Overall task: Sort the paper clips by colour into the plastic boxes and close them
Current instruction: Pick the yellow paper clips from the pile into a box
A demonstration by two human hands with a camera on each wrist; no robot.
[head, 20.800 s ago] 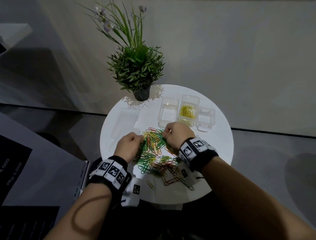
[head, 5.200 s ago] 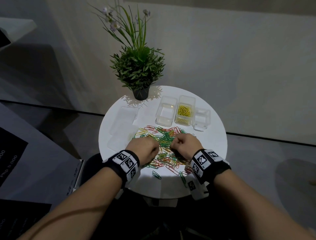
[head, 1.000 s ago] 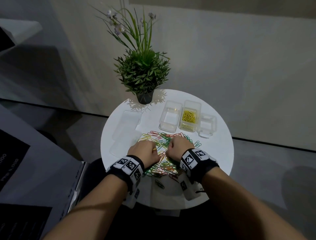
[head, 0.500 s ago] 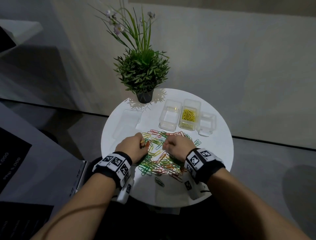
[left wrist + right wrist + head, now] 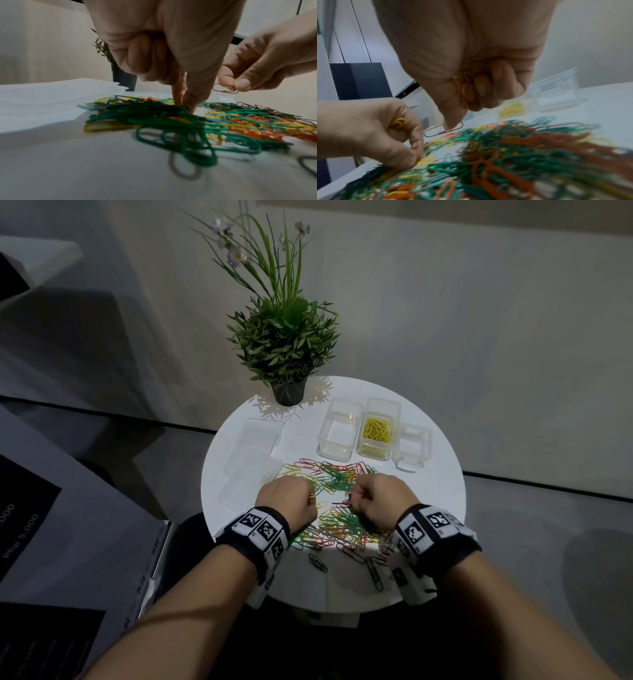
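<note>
Black panel reads "3.000", partly legible.

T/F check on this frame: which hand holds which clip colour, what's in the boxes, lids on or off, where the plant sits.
1. The right hand pinches a red paper clip. True.
2. The left hand has a grip on green clips. False: yellow clips show in its curled fingers.
3. The middle box holds yellow clips. True.
4. All three boxes are closed. False: they stand open, and the lids lie to the left.
5. The potted plant stands at the table's far edge. True.
</note>
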